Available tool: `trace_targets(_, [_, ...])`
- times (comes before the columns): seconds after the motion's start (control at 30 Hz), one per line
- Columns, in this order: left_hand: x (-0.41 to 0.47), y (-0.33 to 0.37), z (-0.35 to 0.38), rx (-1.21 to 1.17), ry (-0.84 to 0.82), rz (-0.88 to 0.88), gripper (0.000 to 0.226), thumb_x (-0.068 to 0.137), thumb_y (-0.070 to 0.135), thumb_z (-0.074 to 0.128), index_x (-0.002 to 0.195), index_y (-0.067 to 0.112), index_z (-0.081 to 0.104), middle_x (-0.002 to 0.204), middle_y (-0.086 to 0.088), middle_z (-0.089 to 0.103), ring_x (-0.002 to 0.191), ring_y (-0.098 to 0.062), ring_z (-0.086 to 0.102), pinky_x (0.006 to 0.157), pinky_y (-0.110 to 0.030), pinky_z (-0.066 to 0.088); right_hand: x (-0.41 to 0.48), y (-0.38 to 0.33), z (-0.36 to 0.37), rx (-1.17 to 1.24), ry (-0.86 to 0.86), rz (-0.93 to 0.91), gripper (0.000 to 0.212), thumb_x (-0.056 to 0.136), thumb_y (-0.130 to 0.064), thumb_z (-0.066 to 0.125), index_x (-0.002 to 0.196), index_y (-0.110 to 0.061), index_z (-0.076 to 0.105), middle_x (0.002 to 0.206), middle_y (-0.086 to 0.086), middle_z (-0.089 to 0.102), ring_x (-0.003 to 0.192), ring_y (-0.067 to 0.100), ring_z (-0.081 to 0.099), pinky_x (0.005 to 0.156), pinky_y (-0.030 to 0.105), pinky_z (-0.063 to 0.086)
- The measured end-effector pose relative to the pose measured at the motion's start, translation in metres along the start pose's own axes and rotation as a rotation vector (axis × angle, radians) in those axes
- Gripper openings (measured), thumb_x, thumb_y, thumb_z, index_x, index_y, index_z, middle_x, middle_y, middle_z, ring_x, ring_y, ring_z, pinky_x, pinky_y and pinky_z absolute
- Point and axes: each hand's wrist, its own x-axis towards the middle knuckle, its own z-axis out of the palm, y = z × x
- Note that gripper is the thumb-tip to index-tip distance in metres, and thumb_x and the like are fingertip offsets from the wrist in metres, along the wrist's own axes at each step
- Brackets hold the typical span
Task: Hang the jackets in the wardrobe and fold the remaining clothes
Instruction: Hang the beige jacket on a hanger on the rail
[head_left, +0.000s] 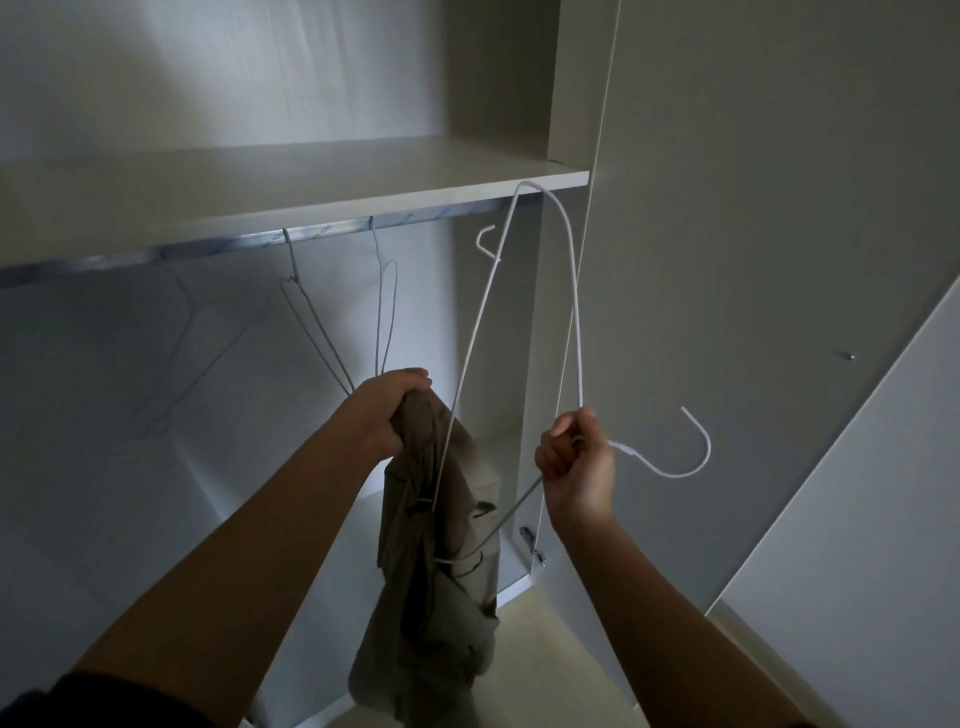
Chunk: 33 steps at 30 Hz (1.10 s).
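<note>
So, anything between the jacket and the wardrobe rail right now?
Nothing visible blocks it. The jacket hangs from the left hand below the rail; empty hangers on the rail sit just above that hand, with bare rail beside them. The white hanger in the right hand has its hook pointing away from the rail.

One jacket (441, 525), one shelf (260, 192), one rail (208, 248), one left hand (387, 410), one right hand (574, 460). Three wire hangers: two hung hangers (292, 260) (382, 273), one held hanger (707, 449).
</note>
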Motion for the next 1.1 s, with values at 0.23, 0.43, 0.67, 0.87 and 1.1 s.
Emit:
trace_targets(0.23, [-0.007,0.040,0.001,-0.166,0.059,0.123,0.010,0.094,0.004,0.052,0.097,0.008,0.060,0.082,-0.006,0.056,0.073,-0.017,0.053,0.084,-0.034,0.047,-0.030,0.042,-0.034,-0.365,-0.074,0.054,0.052,0.102,-0.020,0.034,0.054,-0.012,0.053,0.054,0.009,0.029,0.044,0.014,0.031,0.050,0.028,0.027])
trace_targets(0.43, [-0.016,0.037,0.006,-0.216,0.010,0.157,0.016,0.093,0.003,0.051,0.082,0.010,0.060,0.075,-0.006,0.055,0.069,-0.016,0.052,0.074,-0.030,0.046,-0.020,0.019,-0.006,-0.269,-0.089,-0.071,0.054,0.104,-0.020,0.031,0.056,-0.013,0.053,0.054,0.004,0.031,0.049,0.013,0.030,0.052,0.025,0.030])
trace_targets(0.67, [-0.019,0.057,0.011,-0.078,-0.037,0.218,0.025,0.090,0.002,0.048,0.067,0.012,0.050,0.066,-0.005,0.045,0.064,-0.016,0.045,0.066,-0.027,0.039,-0.025,0.043,0.002,-0.438,-0.102,0.010,0.042,0.101,-0.024,0.041,0.063,-0.012,0.053,0.054,-0.003,0.048,0.053,0.012,0.044,0.057,0.021,0.041])
trace_targets(0.87, [-0.010,0.061,-0.033,0.502,0.088,0.355,0.021,0.080,-0.003,0.060,0.075,0.017,0.062,0.080,-0.006,0.059,0.074,-0.018,0.055,0.063,-0.026,0.045,-0.014,0.025,-0.028,-0.733,-0.135,-0.128,0.045,0.101,-0.016,0.044,0.058,-0.007,0.052,0.052,0.006,0.040,0.050,0.011,0.039,0.056,0.024,0.034])
trace_targets(1.1, [0.002,0.041,-0.062,1.650,0.203,0.376,0.016,0.086,0.011,0.055,0.071,0.006,0.057,0.076,-0.005,0.058,0.065,-0.016,0.053,0.054,-0.020,0.039,0.010,-0.022,-0.025,-0.866,-0.334,-0.122,0.048,0.102,-0.014,0.041,0.056,-0.004,0.050,0.047,0.003,0.038,0.042,0.006,0.035,0.047,0.017,0.029])
